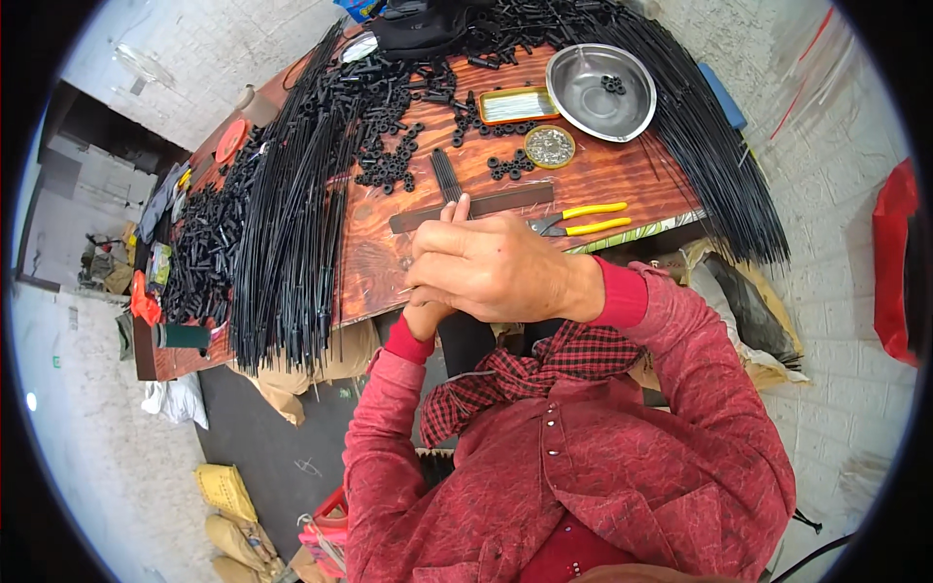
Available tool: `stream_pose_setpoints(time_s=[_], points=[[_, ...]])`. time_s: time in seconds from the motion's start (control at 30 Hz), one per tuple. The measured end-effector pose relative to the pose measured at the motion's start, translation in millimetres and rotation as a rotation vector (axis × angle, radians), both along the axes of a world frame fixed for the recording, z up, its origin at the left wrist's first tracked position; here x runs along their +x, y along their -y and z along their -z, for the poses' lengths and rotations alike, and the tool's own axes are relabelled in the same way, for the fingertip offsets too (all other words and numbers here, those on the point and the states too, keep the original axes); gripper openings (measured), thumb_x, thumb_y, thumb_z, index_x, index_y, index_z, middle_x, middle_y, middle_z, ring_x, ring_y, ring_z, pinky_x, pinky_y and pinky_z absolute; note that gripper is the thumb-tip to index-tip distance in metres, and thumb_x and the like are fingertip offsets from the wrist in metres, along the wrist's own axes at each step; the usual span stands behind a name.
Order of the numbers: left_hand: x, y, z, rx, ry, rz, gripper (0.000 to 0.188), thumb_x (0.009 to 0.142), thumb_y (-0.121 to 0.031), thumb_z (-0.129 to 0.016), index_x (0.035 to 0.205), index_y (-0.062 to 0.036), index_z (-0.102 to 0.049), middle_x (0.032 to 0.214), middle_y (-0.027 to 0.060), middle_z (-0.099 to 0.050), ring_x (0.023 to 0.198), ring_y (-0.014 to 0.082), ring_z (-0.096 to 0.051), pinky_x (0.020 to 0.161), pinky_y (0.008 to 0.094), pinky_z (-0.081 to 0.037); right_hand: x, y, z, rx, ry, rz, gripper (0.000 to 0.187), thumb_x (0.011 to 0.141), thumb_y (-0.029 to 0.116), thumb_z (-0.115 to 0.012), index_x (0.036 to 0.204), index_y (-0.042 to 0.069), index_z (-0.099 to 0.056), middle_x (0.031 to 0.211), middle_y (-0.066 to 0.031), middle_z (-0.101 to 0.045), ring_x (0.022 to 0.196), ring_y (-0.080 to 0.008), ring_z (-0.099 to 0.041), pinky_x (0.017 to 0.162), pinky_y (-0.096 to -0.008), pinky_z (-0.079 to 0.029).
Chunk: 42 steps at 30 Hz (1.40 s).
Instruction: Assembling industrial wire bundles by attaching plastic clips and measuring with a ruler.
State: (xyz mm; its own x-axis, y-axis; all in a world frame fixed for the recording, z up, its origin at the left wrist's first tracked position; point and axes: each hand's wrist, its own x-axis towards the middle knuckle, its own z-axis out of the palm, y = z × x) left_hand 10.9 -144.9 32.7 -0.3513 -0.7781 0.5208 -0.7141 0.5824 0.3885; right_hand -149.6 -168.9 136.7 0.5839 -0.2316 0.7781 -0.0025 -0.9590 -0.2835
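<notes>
My right hand (501, 264) is closed, its fingers bent together above the table's near edge. A thin light tip (405, 291) pokes out beside its fingers; the thing itself is hidden. Under it, and largely covered by it, is my left hand (425, 316), which also looks closed against the right. Just beyond the fingertips lies a short bundle of thin black rods (444, 173), meeting a long dark bar (510, 200) that lies across the tabletop. Whether the fingers touch the rods cannot be told. Pliers with yellow handles (593, 219) rest to the right of my right hand.
Long black rods lie in heaps at left (292, 233) and right (714, 146). Small black rings (387, 170) are scattered mid-table. A metal bowl (601, 117), an orange-rimmed tray (517, 119) and a round dish of small metal pieces (549, 146) stand at the back right.
</notes>
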Motion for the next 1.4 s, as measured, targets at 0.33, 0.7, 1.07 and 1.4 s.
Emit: stream_pose_setpoints(time_s=[0.33,0.7,1.07,1.4], points=[[31.0,-5.7,85.2,-0.115,0.497,-0.164,0.061,0.097,-0.023,-0.053,0.151,-0.0032,-0.033,0.155,0.0145,-0.039,0.142,0.0277,-0.037,0.115,0.0403,-0.032,6.8,13.8,-0.2,-0.046,-0.093,0.047,0.021,0.083,0.025,-0.07,0.083,0.009,-0.056,0.082,-0.0043,-0.051,0.066,-0.0211,-0.061,0.049,-0.035,-0.049],[64.1,4.2,227.5,-0.492,0.838,-0.03,0.063,0.099,-0.029,-0.05,0.155,-0.01,-0.027,0.154,0.0117,-0.037,0.143,0.0225,-0.035,0.114,0.0388,-0.035,21.4,15.2,-10.2,-0.108,-0.175,0.096,0.029,0.083,0.033,-0.07,0.084,0.01,-0.053,0.08,-0.0043,-0.054,0.068,-0.0209,-0.064,0.05,-0.0355,-0.05],[46.6,-2.2,137.3,0.501,-0.047,0.102,0.073,0.086,-0.023,-0.074,0.149,-0.0065,-0.04,0.154,0.0167,-0.038,0.142,0.0342,-0.036,0.116,0.0444,-0.031,-8.9,25.2,-25.2,-0.035,-0.024,0.006,0.035,0.079,0.039,-0.075,0.083,0.009,-0.057,0.079,-0.0085,-0.056,0.069,-0.027,-0.066,0.057,-0.04,-0.054],[3.5,18.7,35.2,0.158,0.183,-0.027,0.106,0.064,-0.04,-0.087,0.151,-0.0062,-0.038,0.16,0.0191,-0.028,0.147,0.0435,-0.025,0.118,0.054,-0.026,-107.7,134.5,59.6,0.166,-0.362,0.561,0.017,0.087,0.018,-0.068,0.099,0.006,-0.069,0.089,-0.0098,-0.068,0.08,-0.0281,-0.067,0.067,-0.0381,-0.053]])
